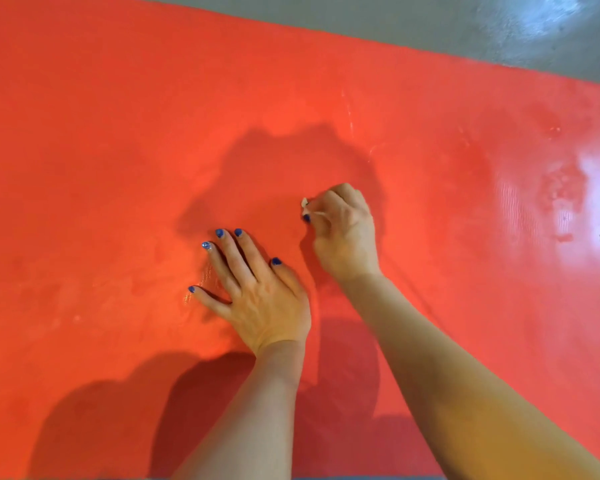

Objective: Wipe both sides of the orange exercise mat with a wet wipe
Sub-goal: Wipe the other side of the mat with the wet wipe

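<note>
Orange foam, faintly ribbed and wet-glossy at right: the exercise mat (pixel 118 133) lies flat over grey floor (pixel 395 26). Nearest, the left hand (pixel 257 299) presses it, fingers spread. Farther, the right hand (pixel 347 233) pinches a scrunched wet wipe (pixel 305 203) (mostly hidden). Likely light and floppy; lift an edge to flip.

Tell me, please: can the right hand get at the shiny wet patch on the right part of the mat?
Probably yes. The right hand, gripping the wet wipe, is on the orange mat, and only bare mat lies between it and the shiny patch.
</note>
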A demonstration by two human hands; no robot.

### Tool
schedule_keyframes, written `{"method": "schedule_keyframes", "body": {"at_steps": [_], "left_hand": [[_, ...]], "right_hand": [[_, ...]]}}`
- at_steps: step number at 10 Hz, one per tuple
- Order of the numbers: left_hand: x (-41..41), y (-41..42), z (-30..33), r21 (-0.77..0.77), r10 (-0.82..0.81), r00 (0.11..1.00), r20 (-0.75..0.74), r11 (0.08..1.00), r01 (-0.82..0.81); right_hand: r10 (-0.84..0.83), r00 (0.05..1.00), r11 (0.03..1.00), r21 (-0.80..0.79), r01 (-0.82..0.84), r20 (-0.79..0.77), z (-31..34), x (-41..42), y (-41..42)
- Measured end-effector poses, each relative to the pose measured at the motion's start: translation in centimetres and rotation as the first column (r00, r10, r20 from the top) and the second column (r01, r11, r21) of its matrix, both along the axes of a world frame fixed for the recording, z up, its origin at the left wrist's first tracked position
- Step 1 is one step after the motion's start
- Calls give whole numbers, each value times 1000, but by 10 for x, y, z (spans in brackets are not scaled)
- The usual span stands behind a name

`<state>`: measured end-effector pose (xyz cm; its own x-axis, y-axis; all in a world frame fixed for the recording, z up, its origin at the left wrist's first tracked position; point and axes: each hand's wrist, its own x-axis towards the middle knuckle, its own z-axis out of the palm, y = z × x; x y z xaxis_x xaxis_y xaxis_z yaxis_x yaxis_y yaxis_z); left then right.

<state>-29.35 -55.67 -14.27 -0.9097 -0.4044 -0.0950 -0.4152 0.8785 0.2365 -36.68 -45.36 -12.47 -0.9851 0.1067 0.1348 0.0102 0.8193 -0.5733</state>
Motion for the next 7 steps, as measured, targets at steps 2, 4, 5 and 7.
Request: {"method": "schedule_keyframes", "body": {"at_steps": [2,4,5,7], "left_hand": [[-1,2,1,-3,0,1000,-4,1000,0],[-1,2,1,17,8,1000,12,1000,-8],[1,2,0,-10,-11,1000,-3,1000,11],[0,1,-1,-6,-15,1000,12,1000,15]], "right_hand": [[-637,768,771,34,636,60,-2,2,58],[-170,985,984,-45,171,13,4,-31,-24],[-237,972,965,121,235,4,-1,-29,32],[-576,817,817,-14,576,34,-2,-41,19]]}}
